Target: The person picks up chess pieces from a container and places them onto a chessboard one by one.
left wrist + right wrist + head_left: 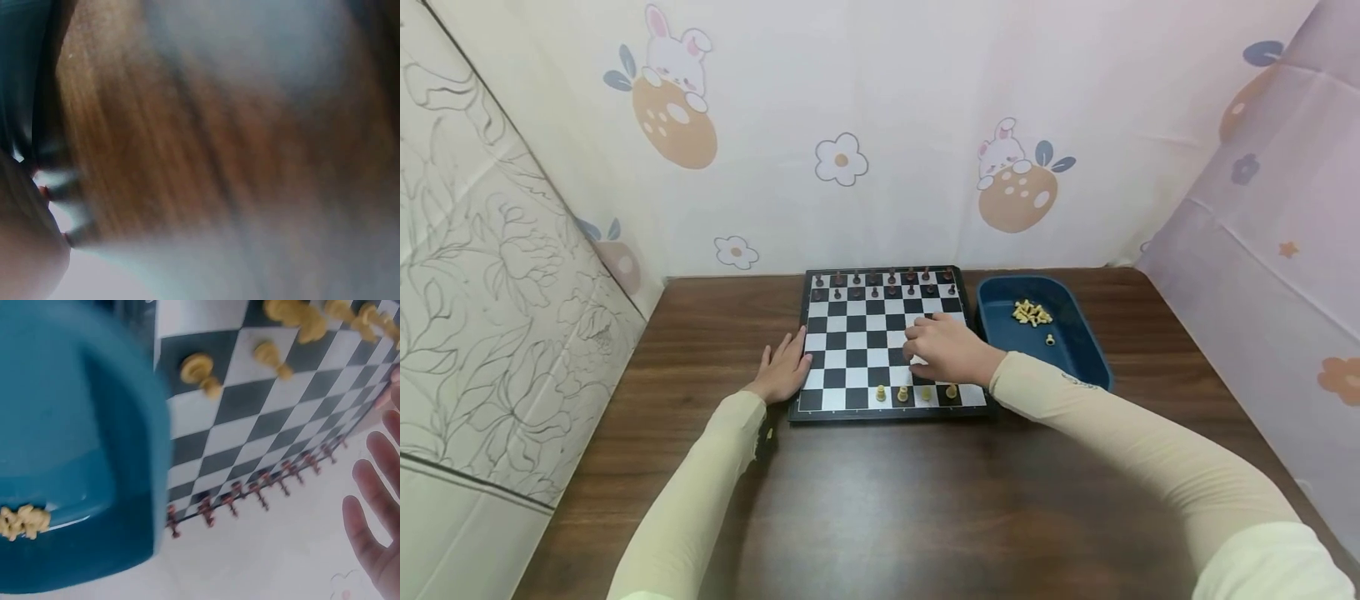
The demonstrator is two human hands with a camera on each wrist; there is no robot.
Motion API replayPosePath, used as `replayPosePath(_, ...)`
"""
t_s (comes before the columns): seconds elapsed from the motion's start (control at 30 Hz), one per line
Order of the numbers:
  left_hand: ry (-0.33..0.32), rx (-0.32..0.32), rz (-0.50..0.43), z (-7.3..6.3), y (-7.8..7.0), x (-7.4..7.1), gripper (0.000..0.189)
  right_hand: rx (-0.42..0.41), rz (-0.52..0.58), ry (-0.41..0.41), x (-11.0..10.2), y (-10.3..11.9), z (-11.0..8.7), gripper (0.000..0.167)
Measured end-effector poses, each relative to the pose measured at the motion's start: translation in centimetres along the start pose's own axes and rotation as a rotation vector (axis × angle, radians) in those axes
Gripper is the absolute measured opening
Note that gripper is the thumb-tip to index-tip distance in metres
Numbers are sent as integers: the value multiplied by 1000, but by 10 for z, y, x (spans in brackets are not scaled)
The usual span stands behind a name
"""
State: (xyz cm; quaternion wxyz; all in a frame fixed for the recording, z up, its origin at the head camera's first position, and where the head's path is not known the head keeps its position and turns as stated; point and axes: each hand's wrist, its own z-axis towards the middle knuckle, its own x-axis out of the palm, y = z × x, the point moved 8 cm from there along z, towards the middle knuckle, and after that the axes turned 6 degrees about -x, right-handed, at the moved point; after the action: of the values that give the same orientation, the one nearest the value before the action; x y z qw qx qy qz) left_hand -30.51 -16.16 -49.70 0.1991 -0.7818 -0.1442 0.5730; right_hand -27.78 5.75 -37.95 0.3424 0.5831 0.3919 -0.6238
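Observation:
My left hand (781,371) rests on the table with its fingers extended, the fingertips touching the left edge of the black-and-white chessboard (857,342). Over the right half of the board hovers my right hand (951,348), thumb and forefinger apart, with no piece seen between them. The right wrist view catches its spread fingers (375,481) at the right edge. Below that hand, several pale yellow chess pieces (903,393) stand along the board's near side. Dark red chess pieces (875,292) fill two rows at the far side. The left wrist view is blurred and mostly shows wood.
A blue tray (1086,350) stands right of the board, beneath the right forearm. It holds a pile of yellow pieces (1032,312) and one lone piece (1050,340). Brown wooden table (865,508) surrounds the board; a patterned curtain (910,217) hangs behind it.

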Motion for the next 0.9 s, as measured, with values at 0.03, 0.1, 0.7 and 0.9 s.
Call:
replayPosePath(0.03,1,1,-1,0,0,0,61,7,-9,-6,-2,-3,-2,17)
replayPosePath(0.1,3,2,-7,0,0,0,61,22,-16,-15,-5,-10,-5,16)
replayPosePath(0.7,9,-2,-4,-2,0,1,62,325,-22,-15,-14,-104,-49,6)
replayPosePath(0.9,9,-3,-2,-1,-1,2,62,436,1,-5,-8,-136,-68,10)
